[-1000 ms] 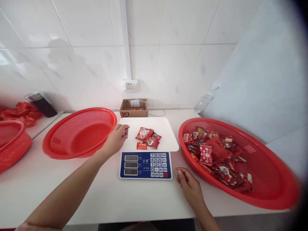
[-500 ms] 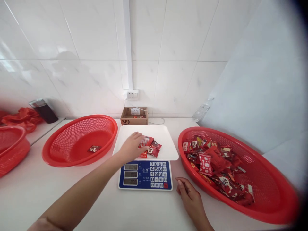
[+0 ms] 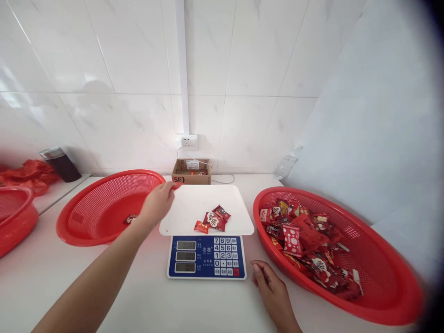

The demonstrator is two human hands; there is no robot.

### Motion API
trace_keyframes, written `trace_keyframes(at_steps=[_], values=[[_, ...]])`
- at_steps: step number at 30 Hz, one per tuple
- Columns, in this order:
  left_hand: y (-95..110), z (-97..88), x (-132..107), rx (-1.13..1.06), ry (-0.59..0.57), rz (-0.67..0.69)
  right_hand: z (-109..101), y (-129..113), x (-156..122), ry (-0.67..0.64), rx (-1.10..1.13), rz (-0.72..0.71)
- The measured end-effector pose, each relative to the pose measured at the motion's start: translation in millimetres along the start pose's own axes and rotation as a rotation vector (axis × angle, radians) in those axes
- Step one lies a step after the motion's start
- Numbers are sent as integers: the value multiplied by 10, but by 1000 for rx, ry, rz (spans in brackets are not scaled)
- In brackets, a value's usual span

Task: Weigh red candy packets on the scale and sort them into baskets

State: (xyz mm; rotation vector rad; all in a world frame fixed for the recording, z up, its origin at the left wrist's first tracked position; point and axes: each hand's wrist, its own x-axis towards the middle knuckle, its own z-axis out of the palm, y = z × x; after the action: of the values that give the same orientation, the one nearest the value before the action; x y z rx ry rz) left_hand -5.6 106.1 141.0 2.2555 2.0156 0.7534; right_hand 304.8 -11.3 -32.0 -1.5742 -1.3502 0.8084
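Observation:
My left hand (image 3: 157, 204) hovers between the white scale tray (image 3: 194, 203) and the left red basket (image 3: 86, 229), its fingers pinched on a red candy packet (image 3: 174, 186). Three red packets (image 3: 213, 218) lie on the tray of the blue-faced scale (image 3: 207, 256). One packet (image 3: 130, 218) lies in the left basket, partly behind my wrist. My right hand (image 3: 270, 286) rests on the counter beside the scale, fingers loosely curled, holding nothing. The right red basket (image 3: 381, 296) holds several red packets (image 3: 305, 240).
A small cardboard box (image 3: 191, 171) stands at the wall under a socket (image 3: 189, 141). Another red basket (image 3: 14, 217) sits at the far left, with red bags (image 3: 29, 175) and a dark container (image 3: 62, 163) behind it. A white panel leans at the right.
My left hand dropped one packet into the left basket, reached to the scale tray, took another packet and now carries it left. The right hand stayed put.

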Motion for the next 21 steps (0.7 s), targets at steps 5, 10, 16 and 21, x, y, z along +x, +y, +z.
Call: trace_keyframes(at_steps=[5, 10, 16, 21], values=[[-205, -140, -120, 98, 79, -9, -2, -22, 14, 2, -8, 2], [141, 169, -263, -203, -308, 250, -7, -61, 9, 22, -16, 3], [353, 388, -278, -205, -481, 306, -13, -64, -16, 21, -3, -16], [358, 415, -277, -222, -442, 314, -3, -35, -9, 13, -6, -23]])
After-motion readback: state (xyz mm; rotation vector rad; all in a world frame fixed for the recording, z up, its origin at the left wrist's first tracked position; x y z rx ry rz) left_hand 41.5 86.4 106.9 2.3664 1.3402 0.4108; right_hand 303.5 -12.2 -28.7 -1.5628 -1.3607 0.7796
